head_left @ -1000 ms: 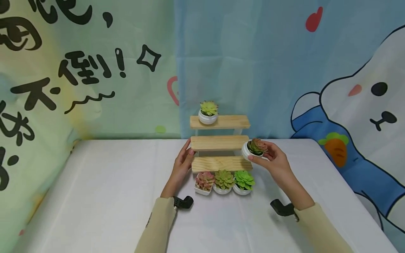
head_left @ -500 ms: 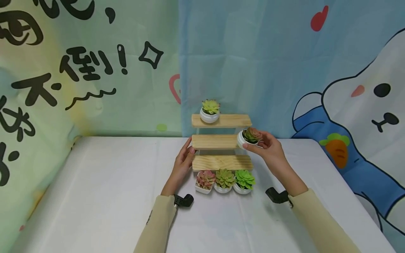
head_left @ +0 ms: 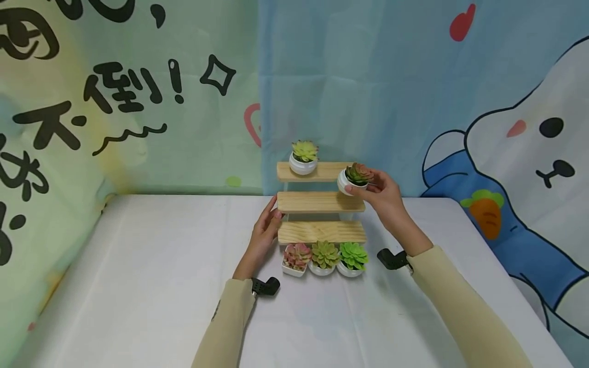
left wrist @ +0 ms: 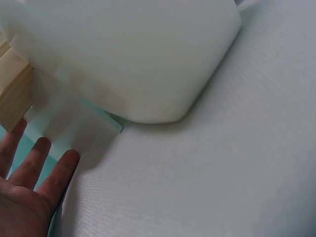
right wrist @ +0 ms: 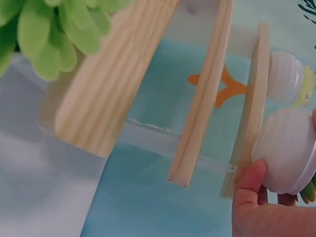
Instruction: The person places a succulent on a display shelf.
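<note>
Left hand [head_left: 264, 230]: fingers apart, uncurled, at left side of stand [head_left: 321, 202]. Pale-green succulent [head_left: 304, 157] on top shelf [head_left: 327, 172], up and right from left hand. Three potted succulents [head_left: 324, 254] in row, below and right of it. Red-green succulent in white pot [head_left: 352, 179]: just left of right hand [head_left: 386, 199], whose thumb and fingers clamp pot. Likely light, stiff, slightly slippery; best gripped round pot wall, sparing leaves.

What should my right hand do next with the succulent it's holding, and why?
I'd probably set the reddish-green succulent down on the right end of the top shelf: your right hand holds it by that end, and the pale succulent sits toward the left.
</note>
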The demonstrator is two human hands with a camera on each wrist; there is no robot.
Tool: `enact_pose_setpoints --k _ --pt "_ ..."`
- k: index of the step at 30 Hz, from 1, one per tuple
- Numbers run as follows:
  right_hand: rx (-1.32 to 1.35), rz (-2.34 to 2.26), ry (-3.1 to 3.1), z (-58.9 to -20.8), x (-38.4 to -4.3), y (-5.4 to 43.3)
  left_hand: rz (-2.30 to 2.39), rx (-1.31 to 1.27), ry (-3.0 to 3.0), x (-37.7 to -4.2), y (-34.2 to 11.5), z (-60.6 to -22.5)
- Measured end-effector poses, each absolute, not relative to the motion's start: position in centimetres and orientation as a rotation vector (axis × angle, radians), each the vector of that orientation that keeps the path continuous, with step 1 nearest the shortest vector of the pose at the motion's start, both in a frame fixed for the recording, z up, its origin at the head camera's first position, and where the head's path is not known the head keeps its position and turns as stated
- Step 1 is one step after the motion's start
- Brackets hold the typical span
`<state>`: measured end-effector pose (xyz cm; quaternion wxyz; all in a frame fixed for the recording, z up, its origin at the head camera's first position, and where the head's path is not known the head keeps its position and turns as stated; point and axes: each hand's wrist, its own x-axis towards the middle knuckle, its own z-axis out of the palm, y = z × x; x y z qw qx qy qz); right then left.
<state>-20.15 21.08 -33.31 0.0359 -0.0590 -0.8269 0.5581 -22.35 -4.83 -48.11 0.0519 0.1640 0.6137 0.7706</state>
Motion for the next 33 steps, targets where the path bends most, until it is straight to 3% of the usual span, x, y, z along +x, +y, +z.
enact_pose_setpoints --k 33 --pt "-0.200 1.699 -2.526 -32.2 -25.4 18.6 2.351 0.503 1.874 -22.6 -4.9 -48.2"
